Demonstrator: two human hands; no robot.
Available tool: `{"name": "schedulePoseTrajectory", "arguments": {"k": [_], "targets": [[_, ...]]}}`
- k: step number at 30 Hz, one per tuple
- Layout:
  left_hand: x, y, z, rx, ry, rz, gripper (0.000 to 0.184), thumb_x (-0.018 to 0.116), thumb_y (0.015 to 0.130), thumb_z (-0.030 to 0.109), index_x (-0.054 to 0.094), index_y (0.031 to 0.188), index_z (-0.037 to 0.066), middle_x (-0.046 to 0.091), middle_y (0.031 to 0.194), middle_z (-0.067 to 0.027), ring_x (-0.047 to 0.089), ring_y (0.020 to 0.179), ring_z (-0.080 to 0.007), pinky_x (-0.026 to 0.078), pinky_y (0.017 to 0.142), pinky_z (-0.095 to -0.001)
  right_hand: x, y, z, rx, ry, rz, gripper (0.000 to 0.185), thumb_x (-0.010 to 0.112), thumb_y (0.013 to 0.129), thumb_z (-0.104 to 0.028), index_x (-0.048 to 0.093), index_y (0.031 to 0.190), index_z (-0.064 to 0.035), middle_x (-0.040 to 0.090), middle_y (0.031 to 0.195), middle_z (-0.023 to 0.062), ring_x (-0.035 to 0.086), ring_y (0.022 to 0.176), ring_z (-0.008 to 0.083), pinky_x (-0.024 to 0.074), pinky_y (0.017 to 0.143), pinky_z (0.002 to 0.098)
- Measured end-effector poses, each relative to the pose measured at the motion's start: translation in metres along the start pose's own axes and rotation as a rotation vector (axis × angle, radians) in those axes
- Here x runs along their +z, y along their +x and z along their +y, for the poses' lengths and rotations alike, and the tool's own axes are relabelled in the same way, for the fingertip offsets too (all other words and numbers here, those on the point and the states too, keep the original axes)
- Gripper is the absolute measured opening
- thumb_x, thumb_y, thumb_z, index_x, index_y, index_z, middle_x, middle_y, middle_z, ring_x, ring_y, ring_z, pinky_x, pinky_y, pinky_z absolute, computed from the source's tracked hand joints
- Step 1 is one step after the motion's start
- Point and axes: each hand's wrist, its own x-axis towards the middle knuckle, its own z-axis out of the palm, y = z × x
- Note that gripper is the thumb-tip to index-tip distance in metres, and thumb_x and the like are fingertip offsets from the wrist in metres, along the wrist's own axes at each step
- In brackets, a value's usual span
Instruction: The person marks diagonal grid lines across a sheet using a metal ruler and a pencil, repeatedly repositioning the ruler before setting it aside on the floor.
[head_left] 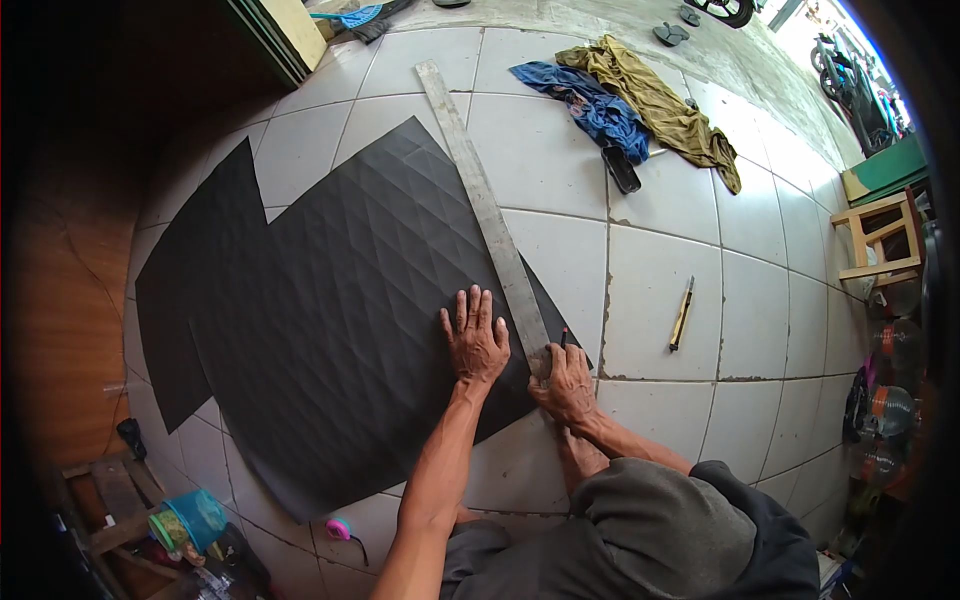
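Note:
A black quilted sheet [340, 300] lies on the white floor tiles. Along its right side runs a long metal ruler [490, 215], slanting from the top down to my right hand. My left hand [475, 340] rests flat on the sheet, left of the ruler, fingers spread and holding nothing. At the ruler's lower end is my right hand [565, 385], its fingers bent around a dark pencil [564, 337] whose tip points up, and touching the ruler. A yellow-and-black cutter [682, 315] lies on the tiles to the right.
Blue cloth [590, 100] and olive cloth [650, 100] lie beyond the sheet, by a dark phone-like object [621, 170]. A pink tape measure [340, 528] is near the sheet's lower edge. A wooden stool [880, 235] stands right; a blue basket [203, 520] is lower left.

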Motion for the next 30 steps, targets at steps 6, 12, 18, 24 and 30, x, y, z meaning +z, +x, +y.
{"name": "schedulePoseTrajectory", "arguments": {"k": [6, 12, 18, 24, 30], "targets": [[-0.004, 0.004, 0.003, -0.009, 0.006, -0.034, 0.056, 0.054, 0.098, 0.030, 0.049, 0.149, 0.009, 0.045, 0.158, -0.0135, 0.034, 0.150, -0.0352, 0.020, 0.121, -0.0612, 0.003, -0.001, 0.001, -0.005, -0.011, 0.027, 0.063, 0.078, 0.074, -0.020, 0.051, 0.125, 0.0063, 0.052, 0.108, 0.0242, 0.053, 0.103, 0.0401, 0.0462, 0.093, 0.0471], [-0.013, 0.031, 0.008, -0.002, -0.125, -0.098, 0.061, 0.058, 0.096, 0.027, 0.044, 0.153, 0.008, 0.040, 0.161, -0.0145, 0.033, 0.150, -0.0369, 0.021, 0.120, -0.0639, -0.009, -0.006, 0.008, 0.037, 0.010, -0.059, 0.065, 0.078, 0.078, -0.023, 0.050, 0.132, 0.0008, 0.054, 0.113, 0.0223, 0.054, 0.105, 0.0397, 0.0459, 0.095, 0.0474], [-0.026, 0.046, 0.014, 0.069, -0.079, -0.335, 0.081, 0.064, 0.093, 0.046, 0.030, 0.161, 0.018, 0.024, 0.168, -0.0118, 0.021, 0.154, -0.0362, 0.014, 0.122, -0.0638, -0.038, 0.026, 0.031, 0.063, 0.312, -0.091, 0.072, 0.081, 0.081, -0.031, 0.047, 0.139, -0.0036, 0.058, 0.126, 0.0215, 0.059, 0.117, 0.0399, 0.0486, 0.099, 0.0449], [-0.031, 0.054, 0.024, 0.005, -0.045, -0.568, 0.110, 0.071, 0.079, 0.069, 0.019, 0.164, 0.021, 0.011, 0.172, -0.0081, 0.006, 0.158, -0.0355, 0.004, 0.123, -0.0646, -0.033, 0.091, 0.041, 0.331, 0.407, -0.170, 0.052, 0.071, 0.092, -0.044, 0.059, 0.120, -0.0018, 0.072, 0.096, 0.0193, 0.070, 0.084, 0.0376, 0.0551, 0.079, 0.0431], [-0.037, 0.062, 0.025, -0.012, 0.067, -0.705, 0.130, 0.074, 0.066, 0.078, 0.012, 0.165, 0.023, 0.005, 0.173, -0.0079, 0.002, 0.159, -0.0347, 0.005, 0.122, -0.0662, -0.010, 0.153, 0.029, 0.241, 0.554, -0.035, 0.037, 0.063, 0.096, -0.038, 0.066, 0.110, -0.0038, 0.073, 0.090, 0.0193, 0.071, 0.086, 0.0383, 0.0554, 0.081, 0.0434]]}}
